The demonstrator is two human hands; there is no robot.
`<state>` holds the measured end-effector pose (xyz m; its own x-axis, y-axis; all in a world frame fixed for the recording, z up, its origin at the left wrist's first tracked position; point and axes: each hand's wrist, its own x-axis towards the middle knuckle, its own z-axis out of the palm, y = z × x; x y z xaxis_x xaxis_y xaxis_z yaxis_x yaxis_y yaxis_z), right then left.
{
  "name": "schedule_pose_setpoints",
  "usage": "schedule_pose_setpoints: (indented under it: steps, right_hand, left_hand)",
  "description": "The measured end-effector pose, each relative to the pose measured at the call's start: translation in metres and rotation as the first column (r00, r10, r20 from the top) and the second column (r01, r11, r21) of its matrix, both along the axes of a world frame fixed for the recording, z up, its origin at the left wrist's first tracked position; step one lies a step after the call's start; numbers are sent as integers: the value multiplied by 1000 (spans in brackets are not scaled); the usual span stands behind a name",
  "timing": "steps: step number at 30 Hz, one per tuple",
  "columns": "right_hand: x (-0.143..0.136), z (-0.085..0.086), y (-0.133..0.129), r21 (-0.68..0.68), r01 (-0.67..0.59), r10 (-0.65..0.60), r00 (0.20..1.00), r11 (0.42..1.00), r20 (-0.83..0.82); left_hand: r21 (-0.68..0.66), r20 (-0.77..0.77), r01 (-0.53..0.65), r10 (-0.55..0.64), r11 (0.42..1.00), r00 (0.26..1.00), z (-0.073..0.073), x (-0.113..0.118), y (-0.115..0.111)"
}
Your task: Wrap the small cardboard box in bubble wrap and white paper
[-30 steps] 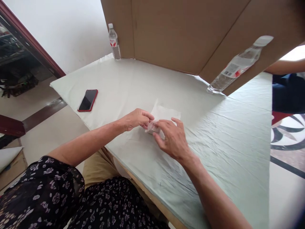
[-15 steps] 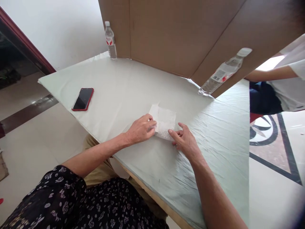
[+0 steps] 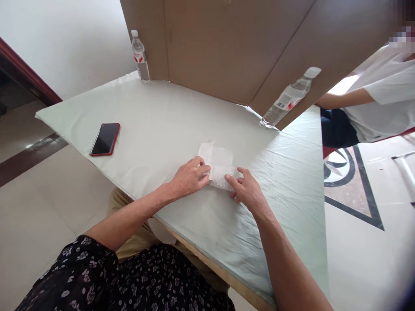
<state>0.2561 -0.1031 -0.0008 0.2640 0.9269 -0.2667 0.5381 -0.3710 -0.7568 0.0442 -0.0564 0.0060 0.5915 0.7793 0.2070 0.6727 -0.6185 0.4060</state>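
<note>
A thin white sheet (image 3: 221, 156) lies on the pale tablecloth, with crinkled, see-through plastic (image 3: 221, 180) over its near part. I cannot tell whether the two are joined. My left hand (image 3: 190, 176) is closed at the left edge, thumb and forefinger pinching the plastic. At the right edge is my right hand (image 3: 245, 189); its thumb presses on top of the plastic and the other fingers curl by the rim, partly hidden. Both hands stay low over the table.
A red-cased phone (image 3: 105, 139) lies to the left. Behind stands a brown cardboard panel (image 3: 210, 47), with a water bottle (image 3: 140, 56) at its left and another bottle (image 3: 288, 99) at its right. A person in a white top (image 3: 379, 103) sits beyond.
The camera view has swung slightly, so the table and bottles appear farther left. My hands keep nearly the same places on the plastic; the right forefinger seems a little nearer to it.
</note>
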Motion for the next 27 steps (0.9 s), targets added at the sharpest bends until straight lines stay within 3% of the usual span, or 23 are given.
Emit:
schedule_pose_setpoints:
  steps: [3,6,10,17,23,27]
  right_hand:
    - [-9,-5,4,23,106,-96,962,994,-255]
    - [-16,-9,7,110,151,-105,933,982,-345]
    - [-27,-2,6,250,132,-52,952,959,-302]
    - [-52,9,14,326,41,34,975,945,-221]
    - [-61,2,14,380,-68,109,990,923,-89]
    - [-59,4,4,386,-211,233,972,898,-12]
  left_hand:
    - [-12,2,-8,8,1000,1000,-1,0,-1]
    - [-5,-16,-25,25,1000,1000,-1,1,-1]
    - [-5,-58,-21,20,1000,998,5,5,-1]
    - [-86,-83,-41,33,995,996,8,8,0]
    - [-179,125,-10,33,984,992,0,7,4]
    - [-276,311,3,86,961,946,-5,3,2]
